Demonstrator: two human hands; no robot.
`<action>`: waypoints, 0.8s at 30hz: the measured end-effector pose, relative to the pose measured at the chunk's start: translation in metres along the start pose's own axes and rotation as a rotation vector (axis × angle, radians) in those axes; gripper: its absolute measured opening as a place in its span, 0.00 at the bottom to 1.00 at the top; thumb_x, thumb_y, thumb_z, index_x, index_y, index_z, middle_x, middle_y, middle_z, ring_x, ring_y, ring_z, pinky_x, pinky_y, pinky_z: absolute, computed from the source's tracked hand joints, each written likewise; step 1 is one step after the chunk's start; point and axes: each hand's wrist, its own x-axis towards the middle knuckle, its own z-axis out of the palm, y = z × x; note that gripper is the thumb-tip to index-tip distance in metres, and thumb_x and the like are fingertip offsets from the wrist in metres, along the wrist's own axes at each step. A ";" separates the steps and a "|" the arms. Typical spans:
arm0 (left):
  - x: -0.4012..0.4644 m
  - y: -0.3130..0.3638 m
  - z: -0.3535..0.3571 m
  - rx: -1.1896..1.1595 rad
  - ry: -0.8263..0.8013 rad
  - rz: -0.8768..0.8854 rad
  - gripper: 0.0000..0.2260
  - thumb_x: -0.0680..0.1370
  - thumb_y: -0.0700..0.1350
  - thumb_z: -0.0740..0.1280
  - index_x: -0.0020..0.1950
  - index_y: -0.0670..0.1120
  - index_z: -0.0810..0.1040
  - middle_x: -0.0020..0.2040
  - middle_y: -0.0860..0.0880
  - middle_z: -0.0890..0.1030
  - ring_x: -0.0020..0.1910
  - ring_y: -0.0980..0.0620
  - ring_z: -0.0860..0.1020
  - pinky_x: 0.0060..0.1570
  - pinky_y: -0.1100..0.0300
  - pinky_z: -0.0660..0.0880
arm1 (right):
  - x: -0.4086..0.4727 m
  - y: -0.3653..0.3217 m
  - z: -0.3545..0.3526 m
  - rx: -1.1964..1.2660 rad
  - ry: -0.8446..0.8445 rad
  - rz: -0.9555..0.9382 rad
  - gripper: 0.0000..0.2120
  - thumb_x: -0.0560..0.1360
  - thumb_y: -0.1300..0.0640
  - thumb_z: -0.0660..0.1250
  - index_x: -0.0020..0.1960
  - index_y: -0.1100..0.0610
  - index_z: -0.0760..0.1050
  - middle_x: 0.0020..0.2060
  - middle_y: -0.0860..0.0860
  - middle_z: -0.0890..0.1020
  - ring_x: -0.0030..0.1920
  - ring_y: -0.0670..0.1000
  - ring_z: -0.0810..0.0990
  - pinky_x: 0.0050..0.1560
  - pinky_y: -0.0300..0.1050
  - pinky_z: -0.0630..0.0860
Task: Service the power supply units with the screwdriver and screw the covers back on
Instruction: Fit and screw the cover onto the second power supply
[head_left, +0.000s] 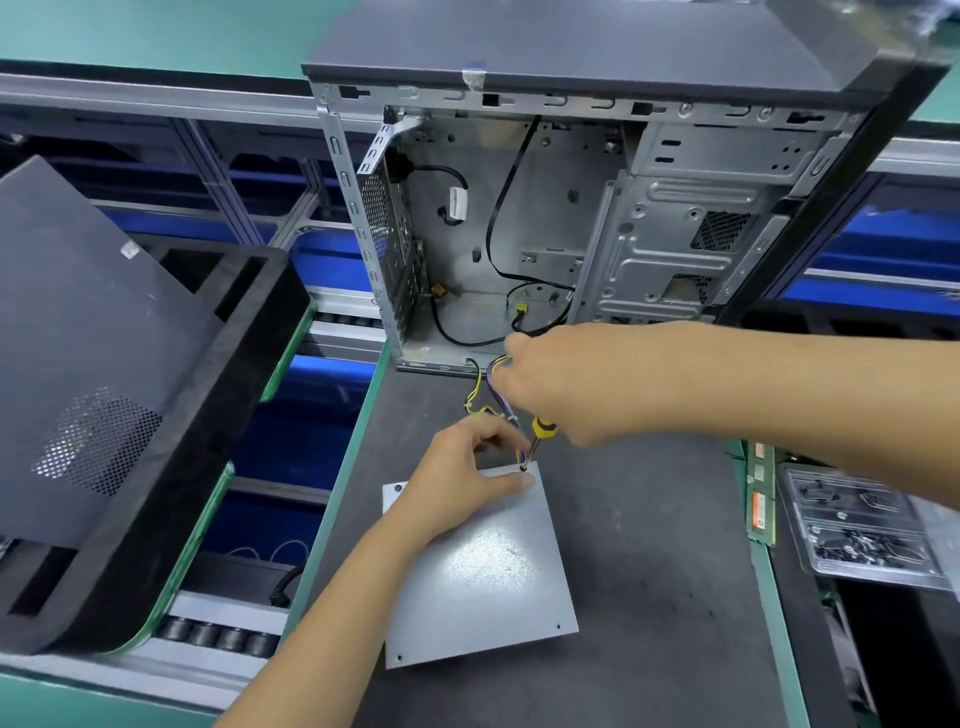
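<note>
A grey metal power supply unit (483, 566) lies flat on the dark mat, its cover facing up. A bundle of coloured wires (493, 395) runs from its far edge toward the open case. My right hand (566, 384) grips a yellow-and-black screwdriver (540, 434), whose tip stands on a screw at the cover's far right corner. My left hand (467, 467) rests on the cover beside that corner, thumb pressed flat next to the tip and fingers curled near the wires.
An open computer case (597, 208) stands upright just behind the unit, loose cables inside. A dark side panel (88, 374) leans in a foam tray on the left conveyor. At right lie memory sticks (761, 499) and a clear tray of screws (862, 530).
</note>
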 end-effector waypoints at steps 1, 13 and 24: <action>0.000 0.004 -0.002 -0.042 0.002 0.037 0.15 0.69 0.41 0.79 0.50 0.55 0.80 0.49 0.55 0.82 0.52 0.60 0.78 0.58 0.65 0.72 | 0.000 0.001 -0.002 0.006 0.011 -0.007 0.06 0.74 0.61 0.64 0.51 0.58 0.72 0.43 0.54 0.73 0.30 0.50 0.69 0.25 0.42 0.60; 0.007 0.017 -0.013 -0.343 -0.060 0.113 0.15 0.73 0.29 0.71 0.52 0.47 0.76 0.42 0.55 0.86 0.46 0.59 0.83 0.47 0.68 0.76 | -0.004 0.002 -0.005 0.027 0.178 -0.036 0.07 0.74 0.60 0.66 0.47 0.53 0.68 0.36 0.48 0.62 0.30 0.46 0.66 0.26 0.41 0.59; 0.005 0.021 -0.015 -0.340 -0.120 0.188 0.10 0.78 0.36 0.69 0.52 0.50 0.82 0.50 0.45 0.79 0.51 0.56 0.78 0.54 0.60 0.75 | -0.015 0.009 0.001 0.006 0.241 0.005 0.10 0.75 0.62 0.63 0.51 0.53 0.64 0.40 0.50 0.62 0.28 0.49 0.62 0.26 0.44 0.55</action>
